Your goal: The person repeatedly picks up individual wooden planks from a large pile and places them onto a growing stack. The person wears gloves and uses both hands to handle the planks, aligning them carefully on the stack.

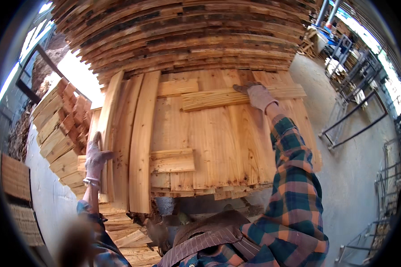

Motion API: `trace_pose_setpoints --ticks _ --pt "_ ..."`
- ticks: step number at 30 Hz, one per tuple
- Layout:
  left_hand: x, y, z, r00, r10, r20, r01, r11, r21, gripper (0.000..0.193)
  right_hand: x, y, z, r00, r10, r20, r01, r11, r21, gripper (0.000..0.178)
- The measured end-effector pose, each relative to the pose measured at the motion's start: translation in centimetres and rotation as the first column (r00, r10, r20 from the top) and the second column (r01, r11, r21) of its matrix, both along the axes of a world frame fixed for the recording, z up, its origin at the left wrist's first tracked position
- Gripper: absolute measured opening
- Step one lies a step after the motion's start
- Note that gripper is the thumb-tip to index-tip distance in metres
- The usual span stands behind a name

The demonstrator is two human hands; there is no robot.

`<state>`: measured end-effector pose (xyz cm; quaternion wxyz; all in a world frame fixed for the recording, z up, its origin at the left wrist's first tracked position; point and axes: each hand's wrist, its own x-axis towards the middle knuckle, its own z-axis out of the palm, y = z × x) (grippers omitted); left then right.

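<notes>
A layer of pale planks (218,147) lies side by side in front of me. Across its far part rests a short board (209,100), slightly slanted. My right hand (259,95), in a light work glove, is closed over this board with the fingers at its far edge. On the left, my gloved left hand (96,159) lies along the outer edge of the long upright-running boards (140,147), fingers stretched and thumb apart. Two more short crosspieces, one far (178,87) and one near (173,160), run under or against those long boards.
Beyond the planks rises a tall stack of boards (182,40). Cut blocks (53,133) are piled at the left, with more boards (131,242) low beside my legs. Metal frames (356,115) stand on the concrete floor (338,164) at the right.
</notes>
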<state>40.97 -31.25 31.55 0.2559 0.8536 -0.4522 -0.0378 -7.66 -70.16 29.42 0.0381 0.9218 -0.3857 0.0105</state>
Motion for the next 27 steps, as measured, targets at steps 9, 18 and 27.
trace_pose_setpoints --ticks 9,18,27 --pt "-1.8 0.5 2.4 0.997 0.051 -0.052 -0.049 0.998 0.036 0.089 11.8 9.6 3.1 0.992 -0.015 0.124 -0.007 0.984 0.176 0.060" --pt "1.1 2.6 4.0 0.885 -0.025 -0.464 -0.018 0.996 -0.088 0.081 31.5 26.1 5.1 0.629 -0.519 0.578 -0.698 -0.050 0.714 0.066" --pt "-15.0 5.0 6.3 0.385 -0.426 -0.819 -0.150 0.847 -0.511 0.068 27.1 25.0 4.7 0.485 -0.616 0.621 -0.649 0.223 0.727 0.042"
